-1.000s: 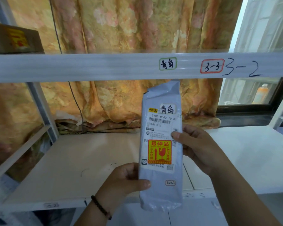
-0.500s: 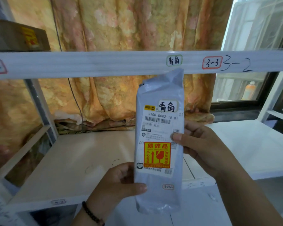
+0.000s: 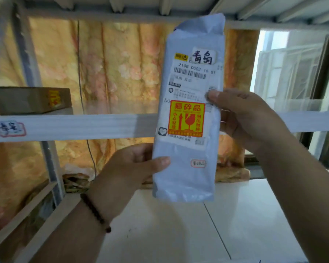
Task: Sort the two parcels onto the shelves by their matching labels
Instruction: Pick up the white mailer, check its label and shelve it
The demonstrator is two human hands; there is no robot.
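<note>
So that grey parcel (image 3: 188, 118) with the handwritten 青岛 label and the yellow fragile sticker is upright in mid-air in front of the shelf rail (image 3: 74, 127), not on any shelf yet. Your left hand (image 3: 133, 168) has its fingers clamped on the lower left edge, your right hand (image 3: 241, 118) pinches the right edge with the thumb across the label. A brown box (image 3: 30, 100) already sits on the upper shelf at left, above a red-framed tag (image 3: 10, 128), so I'd guess one parcel's done and this one's left. The parcel hides any matching tag on the rail, so that still needs finding
</note>
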